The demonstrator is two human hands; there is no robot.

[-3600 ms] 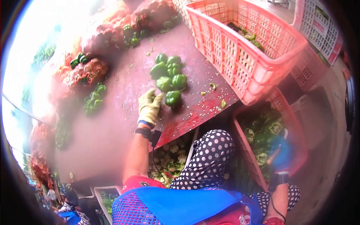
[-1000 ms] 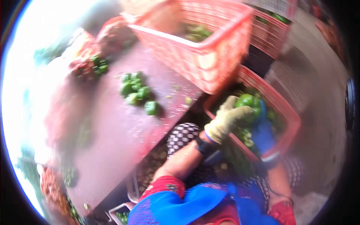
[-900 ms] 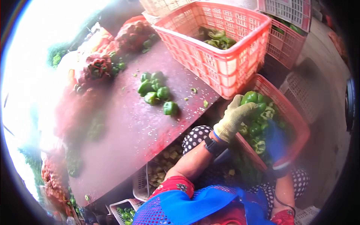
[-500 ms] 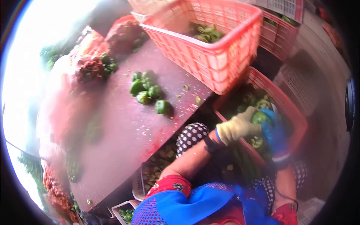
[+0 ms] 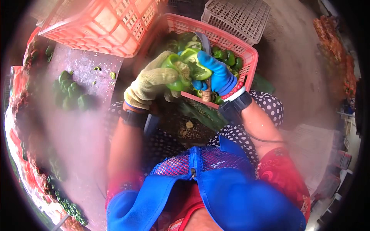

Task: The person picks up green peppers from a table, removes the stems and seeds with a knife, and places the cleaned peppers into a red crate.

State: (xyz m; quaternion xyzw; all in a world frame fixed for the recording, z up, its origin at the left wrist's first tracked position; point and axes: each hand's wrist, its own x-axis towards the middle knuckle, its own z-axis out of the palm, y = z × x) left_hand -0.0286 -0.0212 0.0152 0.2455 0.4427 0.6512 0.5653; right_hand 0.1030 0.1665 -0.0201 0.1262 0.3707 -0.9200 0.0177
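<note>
The pepper (image 5: 196,66) is held over the near part of the crate (image 5: 252,65), split so that its pale core (image 5: 183,72) shows; whether the two sides are joined anywhere cannot be seen. It is probably light for its bulk, with walls stiff enough to bear a firm hold but likely to crack if bent hard, and its glossy skin may slip where wet. The best hold is likely on the rounded outer walls, away from the cut edges and loose seeds. The left hand (image 5: 152,79), in a cream glove, cups the left side, thumb and fingers curled round the skin and pressing it lightly. The right hand (image 5: 217,73), in a blue glove, does double work: its thumb lies against the right side while its lower fingers are closed around the wooden handle of the knife (image 5: 206,92), whose curved blade (image 5: 204,41) points to the far side, just beyond the pepper. More peppers (image 5: 73,89) lie on the worktop (image 5: 83,138), well apart at the left.
</note>
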